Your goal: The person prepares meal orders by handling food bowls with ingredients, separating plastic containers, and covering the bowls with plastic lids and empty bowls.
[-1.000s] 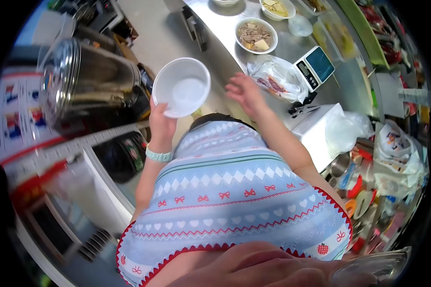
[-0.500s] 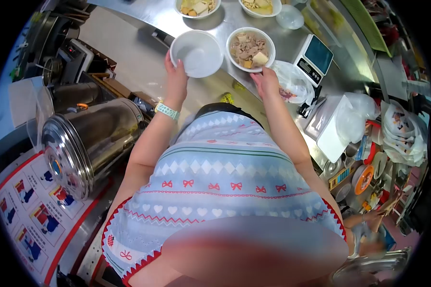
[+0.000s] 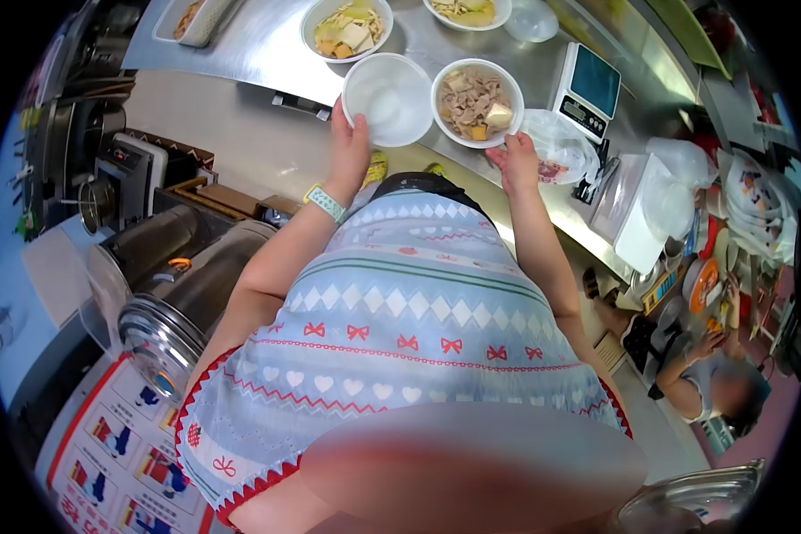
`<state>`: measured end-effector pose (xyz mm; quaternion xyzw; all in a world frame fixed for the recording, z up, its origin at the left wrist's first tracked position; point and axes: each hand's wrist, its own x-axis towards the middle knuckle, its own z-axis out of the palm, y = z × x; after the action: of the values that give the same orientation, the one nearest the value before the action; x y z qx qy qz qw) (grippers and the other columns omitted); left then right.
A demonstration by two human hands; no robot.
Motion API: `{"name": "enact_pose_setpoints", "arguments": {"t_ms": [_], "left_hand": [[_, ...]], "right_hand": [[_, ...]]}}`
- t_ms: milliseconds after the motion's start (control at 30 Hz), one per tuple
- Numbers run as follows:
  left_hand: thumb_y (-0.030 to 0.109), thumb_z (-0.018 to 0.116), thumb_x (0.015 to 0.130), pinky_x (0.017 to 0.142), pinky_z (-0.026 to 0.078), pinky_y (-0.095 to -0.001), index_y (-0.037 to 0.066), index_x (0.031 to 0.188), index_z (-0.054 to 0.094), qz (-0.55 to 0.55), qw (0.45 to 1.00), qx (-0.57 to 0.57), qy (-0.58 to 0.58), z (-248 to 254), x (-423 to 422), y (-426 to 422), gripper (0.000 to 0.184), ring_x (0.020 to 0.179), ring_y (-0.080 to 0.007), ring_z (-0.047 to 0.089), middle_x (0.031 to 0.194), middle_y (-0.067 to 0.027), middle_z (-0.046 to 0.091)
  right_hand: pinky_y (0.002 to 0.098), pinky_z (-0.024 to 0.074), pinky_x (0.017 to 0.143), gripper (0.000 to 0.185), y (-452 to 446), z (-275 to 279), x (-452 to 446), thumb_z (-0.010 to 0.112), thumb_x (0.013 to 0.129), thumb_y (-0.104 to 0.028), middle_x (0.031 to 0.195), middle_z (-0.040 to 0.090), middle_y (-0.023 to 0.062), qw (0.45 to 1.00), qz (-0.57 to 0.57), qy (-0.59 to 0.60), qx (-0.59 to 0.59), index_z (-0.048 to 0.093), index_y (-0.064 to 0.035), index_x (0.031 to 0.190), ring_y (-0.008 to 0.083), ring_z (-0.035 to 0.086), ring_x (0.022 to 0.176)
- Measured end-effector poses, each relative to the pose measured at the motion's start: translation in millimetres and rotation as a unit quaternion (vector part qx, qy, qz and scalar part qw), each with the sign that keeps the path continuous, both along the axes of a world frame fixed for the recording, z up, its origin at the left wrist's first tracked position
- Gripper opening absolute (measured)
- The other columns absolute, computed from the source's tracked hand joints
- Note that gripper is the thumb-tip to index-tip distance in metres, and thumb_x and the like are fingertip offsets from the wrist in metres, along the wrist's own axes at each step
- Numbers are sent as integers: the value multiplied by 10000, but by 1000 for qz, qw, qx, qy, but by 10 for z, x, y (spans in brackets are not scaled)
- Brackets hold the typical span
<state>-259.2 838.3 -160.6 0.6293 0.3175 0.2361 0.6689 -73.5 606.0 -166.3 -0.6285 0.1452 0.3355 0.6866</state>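
Note:
An empty white bowl (image 3: 387, 100) is held by its left rim in my left hand (image 3: 349, 147), which has a watch strap below it. Beside it, a white bowl with sliced meat and tofu (image 3: 477, 102) is gripped at its lower right rim by my right hand (image 3: 514, 160). The two bowls are side by side near the front edge of the steel counter (image 3: 267, 44). A bowl of tofu and vegetables (image 3: 345, 29) stands behind them, with another filled bowl (image 3: 468, 9) to its right.
A digital scale (image 3: 587, 89) and a plastic bag with meat (image 3: 552, 151) lie right of the bowls. A white box (image 3: 647, 214) is farther right. Large steel pots (image 3: 209, 276) stand at left. Another person (image 3: 694, 378) is at the lower right.
The empty bowl has moved up toward the counter beside the meat bowl. My right hand, earlier free, has taken hold of the meat bowl's rim. The view has turned, showing another person.

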Motion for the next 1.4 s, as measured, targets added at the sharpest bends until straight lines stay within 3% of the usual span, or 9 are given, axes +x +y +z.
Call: {"name": "enact_pose_setpoints", "arguments": {"t_ms": [33, 667, 733, 767, 833, 967, 1033, 1233, 1400], "left_hand": [[213, 373, 1015, 1022, 375, -377, 155, 1467, 132, -25, 999, -14, 15, 1, -16, 25, 516, 1291, -224, 338, 1443, -108, 274], [280, 388, 1007, 1020, 392, -416, 234, 1473, -4, -94, 994, -53, -4, -163, -19, 177, 611, 1308, -262, 349, 1463, -118, 234], [219, 389, 986, 986, 363, -332, 64, 1462, 86, -44, 993, -113, -10, -38, -7, 130, 585, 1237, -241, 369, 1406, -158, 304], [219, 389, 986, 986, 363, -332, 64, 1462, 86, -42, 993, -113, -9, -53, -21, 135, 585, 1237, -241, 369, 1406, -158, 304], [298, 389, 1008, 1022, 393, -424, 257, 1470, 1, -78, 984, -158, 22, -26, -34, 170, 605, 1306, -257, 345, 1458, -108, 234], [298, 384, 1010, 1022, 394, -426, 262, 1467, 7, -75, 982, -171, 36, 48, -26, 119, 594, 1305, -250, 343, 1449, -100, 244], [241, 382, 996, 924, 453, -360, 146, 1469, 52, -22, 982, -185, -7, 57, -6, 63, 584, 1213, -254, 424, 1407, -143, 291], [331, 352, 1019, 965, 454, -376, 265, 1458, 21, -77, 971, -228, 0, 80, -59, 76, 554, 1234, -231, 444, 1422, -105, 281], [335, 324, 1024, 881, 500, -330, 256, 1454, 33, -67, 965, -248, 49, 65, 11, 52, 526, 1125, -213, 538, 1355, -98, 381]], "right_hand": [[331, 573, 660, 233, -8, -14, -29, 517, 912, -141, 957, 563, 116, 1000, -6, 3, -4, 446, -1, 1084, 230, 622, 735], [380, 553, 812, 273, -50, -13, -253, 539, 923, -151, 1036, 547, 119, 996, -63, 35, 60, 440, 3, 1126, 264, 620, 889], [384, 551, 822, 268, -3, 7, -255, 529, 927, -150, 1036, 544, 121, 994, -82, 40, 53, 442, 14, 1120, 258, 614, 888], [384, 551, 822, 268, 25, 20, -252, 529, 927, -150, 1036, 544, 121, 995, -79, 41, 53, 442, 14, 1120, 258, 614, 888], [382, 555, 817, 263, 59, 50, -250, 519, 930, -149, 1039, 544, 120, 996, -71, 23, 39, 444, 21, 1118, 252, 610, 878], [365, 565, 788, 248, 40, -25, -195, 509, 935, -146, 1036, 547, 121, 999, -46, 8, 19, 449, 23, 1107, 242, 614, 867], [339, 576, 734, 222, 36, -38, -168, 509, 925, -134, 1012, 558, 124, 999, -34, -7, -3, 468, 23, 1077, 228, 622, 822], [309, 582, 630, 166, 40, -6, -3, 514, 891, -101, 856, 578, 99, 997, -14, -52, -52, 497, 16, 1008, 191, 625, 678], [301, 580, 607, 131, 13, 68, 115, 517, 889, -98, 810, 575, 89, 995, 4, -67, -68, 501, 6, 966, 184, 626, 653]]}}
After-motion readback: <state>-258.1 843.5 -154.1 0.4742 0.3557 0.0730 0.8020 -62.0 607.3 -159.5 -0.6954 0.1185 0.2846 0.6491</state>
